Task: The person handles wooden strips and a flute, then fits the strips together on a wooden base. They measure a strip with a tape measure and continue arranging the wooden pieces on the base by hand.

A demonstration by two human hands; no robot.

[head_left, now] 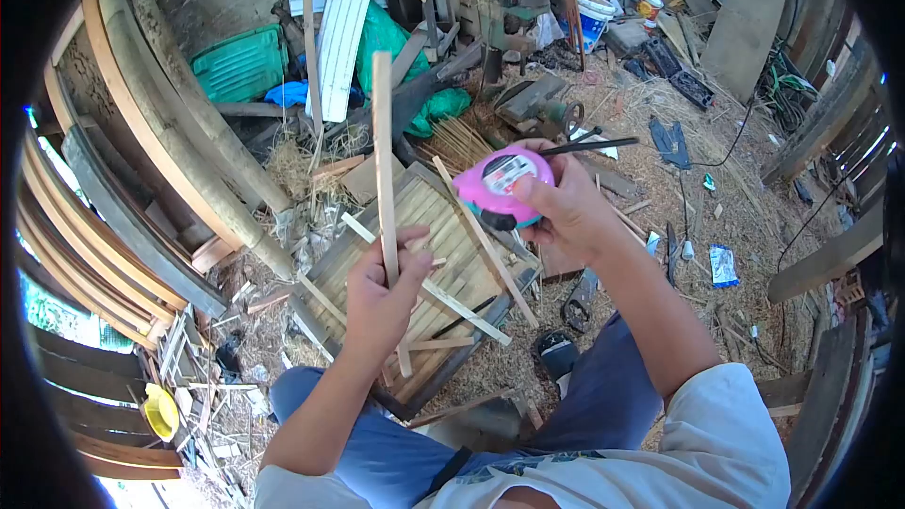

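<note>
My left hand (388,287) is closed round a thin wooden strip (383,151), which stands nearly upright in the view. My right hand (561,203) grips a pink tape measure (509,181) with a label on its face. A dark thin tool (594,145) sticks out to the right from the same hand; its other end is hidden. Beneath both hands is a low slatted wooden table (330,275), with a pale strip (452,305) and other wood pieces lying across it.
Long curved boards (156,123) lean along the left side. A green crate (240,64) and a white slatted panel (341,42) are at the back left. A bucket (592,21) stands at the back. Shavings and scraps cover the ground; a yellow container (161,412) lies lower left.
</note>
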